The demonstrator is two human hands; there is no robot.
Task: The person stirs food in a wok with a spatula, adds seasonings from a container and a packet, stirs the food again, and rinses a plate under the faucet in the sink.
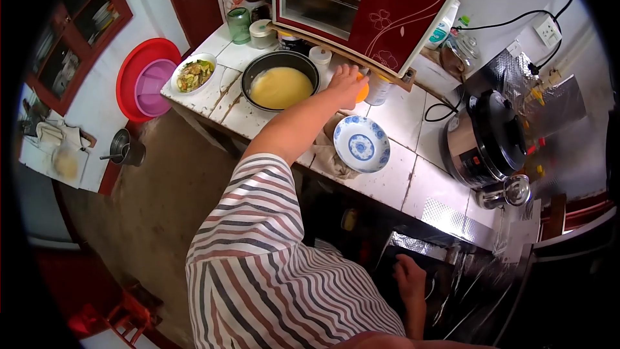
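My left hand [345, 83] reaches across the counter, its fingers curled over an orange round thing [362, 88], perhaps a lid; the hand hides part of it. Right beside that stands a white can [379, 92]. To the left of my forearm sits a dark round pot [248, 94] with a pale yellow mixture [281, 88] in it. Nearer to me, a blue-and-white patterned plate [361, 145] rests on a crumpled cloth [332, 155]. My right hand [410, 276] is low by my body, fingers curled in, and nothing shows in it.
A bowl of cooked food [194, 74] stands at the counter's left end. A red cabinet [387, 19] sits at the back. To the right are a pressure cooker [481, 139] and a glass-lidded jar [507, 192]. Red and purple basins [157, 87] stand beyond the counter's left end.
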